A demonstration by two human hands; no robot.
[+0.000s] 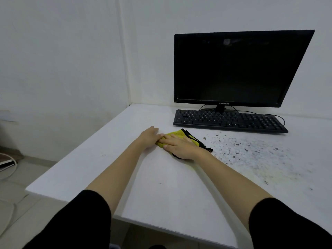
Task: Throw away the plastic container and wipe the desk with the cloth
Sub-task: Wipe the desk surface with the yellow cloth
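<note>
A yellow cloth (179,134) with black trim lies on the white desk (170,186), left of the middle. My right hand (179,144) rests flat on top of it, fingers pointing left. My left hand (150,136) lies on the desk at the cloth's left edge, fingers touching it. Dark specks of dirt (251,150) are scattered over the desk to the right of the cloth. No plastic container is in view.
A black monitor (233,69) stands at the back right with a black keyboard (228,121) in front of it. The desk's left edge drops to a tiled floor where white cables (9,169) lie. White walls meet behind the desk.
</note>
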